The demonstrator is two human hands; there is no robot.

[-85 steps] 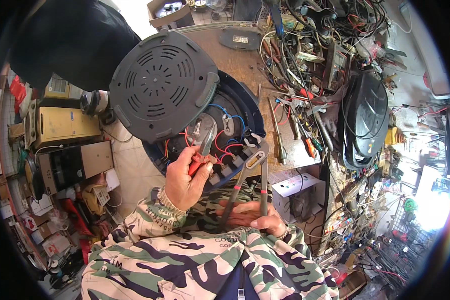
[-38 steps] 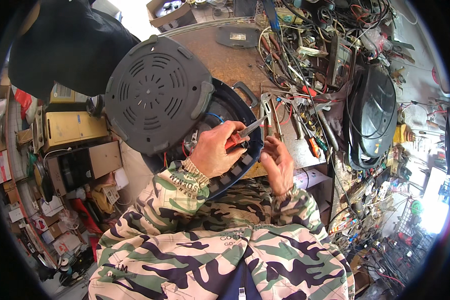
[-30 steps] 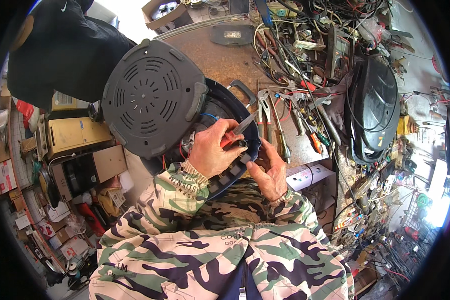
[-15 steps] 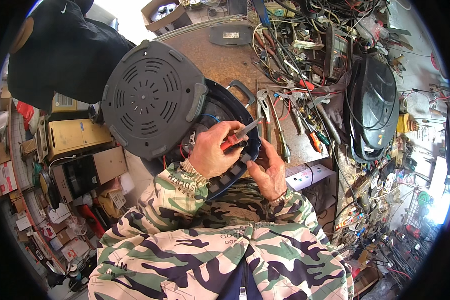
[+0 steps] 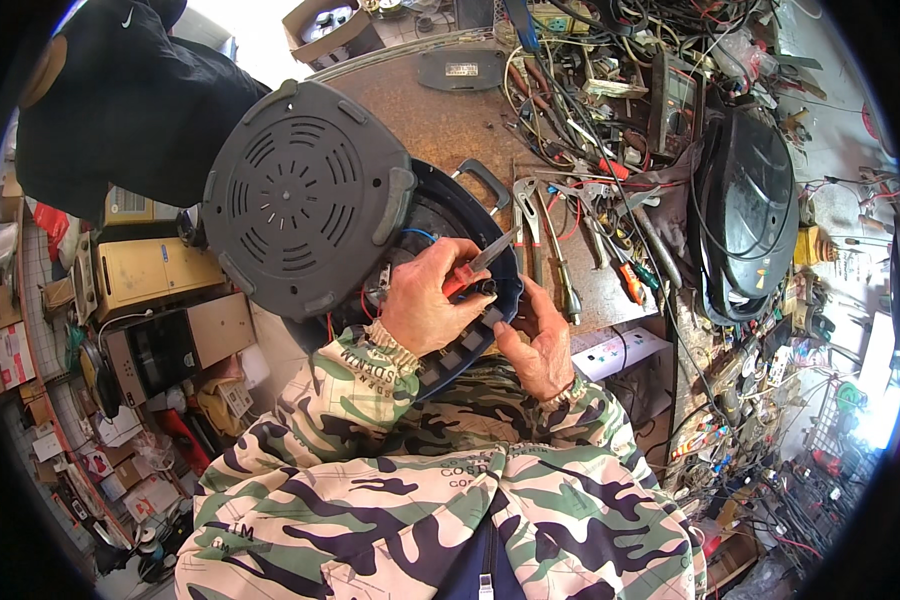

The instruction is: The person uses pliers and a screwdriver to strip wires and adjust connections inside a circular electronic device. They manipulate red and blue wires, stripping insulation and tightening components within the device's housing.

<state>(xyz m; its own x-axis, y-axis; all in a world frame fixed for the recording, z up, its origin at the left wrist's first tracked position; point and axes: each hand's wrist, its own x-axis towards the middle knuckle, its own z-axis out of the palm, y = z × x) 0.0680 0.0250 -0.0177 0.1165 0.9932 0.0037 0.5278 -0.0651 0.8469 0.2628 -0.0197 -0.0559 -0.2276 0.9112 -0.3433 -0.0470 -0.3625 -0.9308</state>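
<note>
The opened dark blue housing (image 5: pixel 507 268) is at the edge of the desk (image 5: pixel 400 105), above the person's lap, its round vented cover (image 5: pixel 286 195) tipped leftward. Over it, the left hand (image 5: pixel 425 302) pinches a red-handled tool (image 5: pixel 460 279); the right hand (image 5: pixel 540 352) is at the rim, thumb and fingers spread. Grey pliers (image 5: pixel 526 197) lie just beyond

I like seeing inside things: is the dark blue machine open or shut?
Open: the vented cover sits aside, and a blue wire shows inside.

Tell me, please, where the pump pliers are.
In the head view, right of centre, the pump pliers lie on the workbench between the blue housing and a screwdriver.
</note>
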